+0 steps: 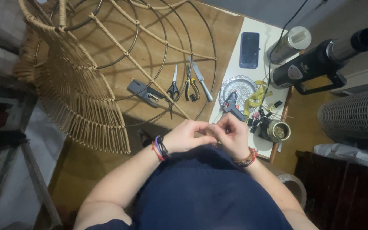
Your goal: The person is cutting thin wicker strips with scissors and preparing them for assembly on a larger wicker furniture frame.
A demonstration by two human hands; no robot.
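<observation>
Hands — left [186, 136], right [231, 135] — pinch together over something too small to tell, near glue gun [231, 105].

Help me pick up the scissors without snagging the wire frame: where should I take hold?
Probably by the black handle loops of the scissors, coming from the person's side: the loops lie nearest the table edge, blades pointing away, with a frame wire crossing close by.

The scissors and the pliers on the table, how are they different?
The scissors have dark handles; the pliers have yellow and black handles. The scissors show long thin blades pointing away from the person, while the pliers show a shorter, stubbier nose. The scissors lie nearer the grey stapler-like tool; the pliers lie right beside the knife. Both rest on the wooden table under the wire frame, untouched by the hands.
</observation>
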